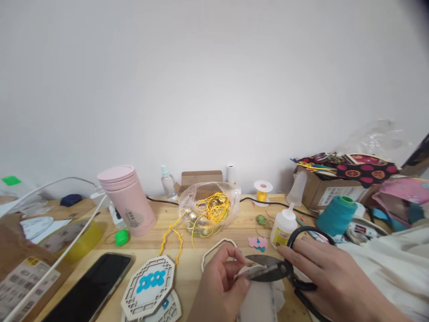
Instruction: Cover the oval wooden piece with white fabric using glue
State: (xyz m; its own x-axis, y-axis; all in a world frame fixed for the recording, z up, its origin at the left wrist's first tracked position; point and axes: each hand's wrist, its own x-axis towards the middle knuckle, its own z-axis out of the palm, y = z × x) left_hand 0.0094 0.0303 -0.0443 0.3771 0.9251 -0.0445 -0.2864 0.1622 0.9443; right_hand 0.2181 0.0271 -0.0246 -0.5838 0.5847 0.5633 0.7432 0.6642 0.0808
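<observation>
My left hand (224,281) pinches a piece of white fabric (258,299) near the front of the table. Black-handled scissors (284,270) are in my right hand (331,273), with fingers through the handle loops. Their blades are parted around the fabric's edge, close to my left fingertips. Behind my left hand lies a thin wooden frame (205,257), partly covered. To the left is an octagonal lattice pendant (150,286) with blue flower shapes and a yellow cord, overlapping a second one. Small pink and blue flower pieces (258,243) lie just beyond the blades.
A white glue bottle (283,228) and a teal thread cone (337,216) stand near my right hand. A clear bag (187,201) holds yellow cord and gold bells. On the left are a pink tumbler (129,201), a phone (90,286) and yellow tape (77,241).
</observation>
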